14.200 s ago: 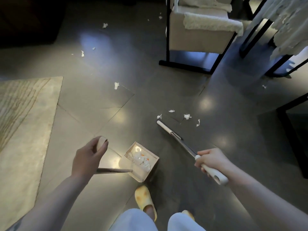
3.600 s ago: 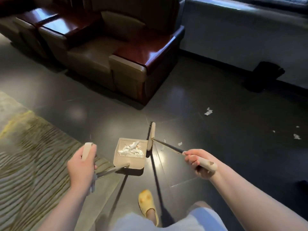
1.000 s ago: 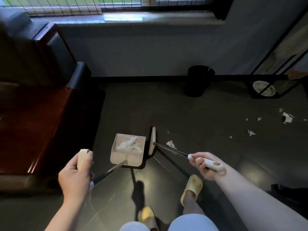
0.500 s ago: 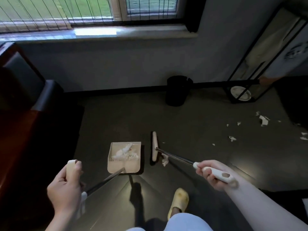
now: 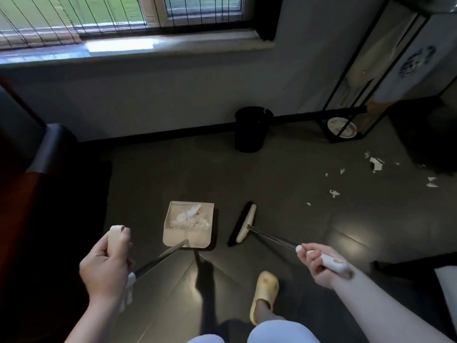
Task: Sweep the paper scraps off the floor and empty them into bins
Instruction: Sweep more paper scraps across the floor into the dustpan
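Presently the dustpan handle (image 5: 118, 237) is gripped by the left hand (image 5: 106, 264), fingers curled round its top; the broom handle (image 5: 329, 261) is clasped in the right hand (image 5: 319, 264), fingers wrapped about its white grip; the dustpan (image 5: 189, 225), holding a heap of collected paper (image 5: 189, 216), is seen near the middle of the floor (image 5: 284, 194), with the broom head (image 5: 243, 224) just beside it at three o'clock, its long axis running roughly twelve to six; the black bin (image 5: 251, 129) stands against the wall at about one o'clock from the dustpan, well apart; loose paper scraps (image 5: 376, 164) are scattered at two o'clock from the broom head, nearer the right hand; emptying is judged the likelier coming step, the pan being loaded and pointed roughly binward.
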`<action>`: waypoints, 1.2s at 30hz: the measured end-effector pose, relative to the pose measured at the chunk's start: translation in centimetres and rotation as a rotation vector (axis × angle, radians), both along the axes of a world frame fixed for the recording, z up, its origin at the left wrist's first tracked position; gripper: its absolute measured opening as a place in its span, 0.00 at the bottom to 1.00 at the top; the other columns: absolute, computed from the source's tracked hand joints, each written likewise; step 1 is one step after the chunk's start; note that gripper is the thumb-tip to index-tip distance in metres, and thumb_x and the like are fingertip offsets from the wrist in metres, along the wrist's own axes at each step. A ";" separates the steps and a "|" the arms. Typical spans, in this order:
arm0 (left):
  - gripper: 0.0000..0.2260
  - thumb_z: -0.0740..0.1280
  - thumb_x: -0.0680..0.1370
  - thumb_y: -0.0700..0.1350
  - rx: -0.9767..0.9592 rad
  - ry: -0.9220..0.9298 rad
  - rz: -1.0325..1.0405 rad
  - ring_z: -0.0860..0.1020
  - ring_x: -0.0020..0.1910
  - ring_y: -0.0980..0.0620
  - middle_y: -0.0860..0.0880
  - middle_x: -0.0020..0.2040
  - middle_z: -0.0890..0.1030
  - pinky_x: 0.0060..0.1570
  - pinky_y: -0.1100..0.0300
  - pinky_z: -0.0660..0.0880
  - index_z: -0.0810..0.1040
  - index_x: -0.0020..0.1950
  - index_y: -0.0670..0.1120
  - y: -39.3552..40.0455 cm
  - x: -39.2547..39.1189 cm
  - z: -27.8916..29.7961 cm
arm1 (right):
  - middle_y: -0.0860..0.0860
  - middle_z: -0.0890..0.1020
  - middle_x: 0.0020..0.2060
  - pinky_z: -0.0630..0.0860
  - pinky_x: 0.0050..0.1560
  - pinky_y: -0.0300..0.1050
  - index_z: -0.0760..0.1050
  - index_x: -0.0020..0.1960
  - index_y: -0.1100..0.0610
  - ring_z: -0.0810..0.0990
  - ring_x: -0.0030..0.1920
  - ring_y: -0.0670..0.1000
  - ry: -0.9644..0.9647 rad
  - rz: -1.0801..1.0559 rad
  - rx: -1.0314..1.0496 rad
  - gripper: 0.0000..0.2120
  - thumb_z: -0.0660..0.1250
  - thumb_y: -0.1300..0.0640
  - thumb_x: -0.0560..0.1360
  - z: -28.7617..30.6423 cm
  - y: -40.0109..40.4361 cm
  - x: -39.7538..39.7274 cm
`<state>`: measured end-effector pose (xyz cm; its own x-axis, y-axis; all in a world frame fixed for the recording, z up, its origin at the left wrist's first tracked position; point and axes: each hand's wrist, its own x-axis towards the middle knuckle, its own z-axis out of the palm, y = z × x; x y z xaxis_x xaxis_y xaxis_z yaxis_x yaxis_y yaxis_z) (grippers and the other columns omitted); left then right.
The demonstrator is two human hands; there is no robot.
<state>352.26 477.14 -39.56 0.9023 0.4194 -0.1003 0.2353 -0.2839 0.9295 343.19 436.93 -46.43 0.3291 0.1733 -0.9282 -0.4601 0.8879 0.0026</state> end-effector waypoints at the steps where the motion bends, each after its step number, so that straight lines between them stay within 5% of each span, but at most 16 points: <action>1: 0.12 0.69 0.79 0.46 0.012 0.003 -0.012 0.72 0.26 0.53 0.40 0.37 0.76 0.22 0.72 0.67 0.80 0.46 0.36 0.1 -0.1 -0.1 | 0.54 0.75 0.26 0.64 0.10 0.33 0.68 0.43 0.61 0.71 0.15 0.43 -0.003 0.013 0.004 0.09 0.58 0.57 0.80 0.2 -0.3 -0.3; 7: 0.10 0.69 0.79 0.45 -0.002 0.002 -0.029 0.72 0.21 0.62 0.41 0.38 0.76 0.21 0.73 0.66 0.81 0.49 0.38 1.0 -0.6 0.1 | 0.53 0.74 0.29 0.66 0.11 0.34 0.69 0.42 0.61 0.71 0.16 0.43 -0.084 0.135 -0.040 0.03 0.63 0.63 0.71 2.8 1.7 0.1; 16: 0.10 0.70 0.79 0.46 -0.023 0.015 -0.071 0.73 0.21 0.61 0.41 0.40 0.77 0.22 0.72 0.70 0.82 0.51 0.39 0.9 -0.7 -0.1 | 0.53 0.75 0.28 0.66 0.15 0.31 0.70 0.46 0.62 0.72 0.17 0.44 -0.025 0.156 -0.072 0.06 0.64 0.59 0.78 2.2 6.5 -2.8; 22: 0.05 0.71 0.78 0.47 -0.011 0.008 -0.086 0.71 0.20 0.60 0.41 0.38 0.76 0.21 0.69 0.68 0.80 0.43 0.48 -1.7 0.1 0.3 | 0.54 0.76 0.32 0.66 0.13 0.34 0.72 0.50 0.61 0.72 0.18 0.45 0.076 0.442 -0.175 0.03 0.65 0.62 0.78 2.3 2.1 -2.5; 27: 0.05 0.70 0.79 0.44 0.003 -0.006 -0.122 0.73 0.22 0.64 0.42 0.39 0.76 0.22 0.75 0.67 0.80 0.47 0.42 -5.4 1.0 0.6 | 0.53 0.77 0.31 0.66 0.15 0.31 0.72 0.54 0.60 0.71 0.19 0.43 0.073 0.517 -0.324 0.06 0.64 0.62 0.78 3.0 -3.1 -1.7; 31: 0.09 0.71 0.78 0.47 -0.014 0.001 -0.111 0.73 0.29 0.54 0.42 0.40 0.78 0.23 0.75 0.68 0.82 0.51 0.41 -8.3 2.5 0.4 | 0.53 0.77 0.31 0.64 0.15 0.31 0.73 0.54 0.61 0.71 0.20 0.42 0.071 0.581 -0.474 0.06 0.64 0.64 0.77 3.2 -6.5 -0.2; 36: 0.10 0.70 0.79 0.48 -0.041 -0.007 -0.086 0.73 0.23 0.59 0.45 0.35 0.77 0.22 0.72 0.68 0.81 0.48 0.41 -12.0 3.9 0.1 | 0.52 0.76 0.28 0.62 0.15 0.31 0.73 0.55 0.60 0.70 0.19 0.43 0.054 0.623 -0.552 0.08 0.63 0.66 0.76 4.4 -9.5 1.5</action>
<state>356.15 465.13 -39.51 0.9355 0.3361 -0.1093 0.2050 -0.2641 0.9425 344.68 427.42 -42.05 0.2758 -0.1753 -0.9451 -0.8793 0.3511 -0.3217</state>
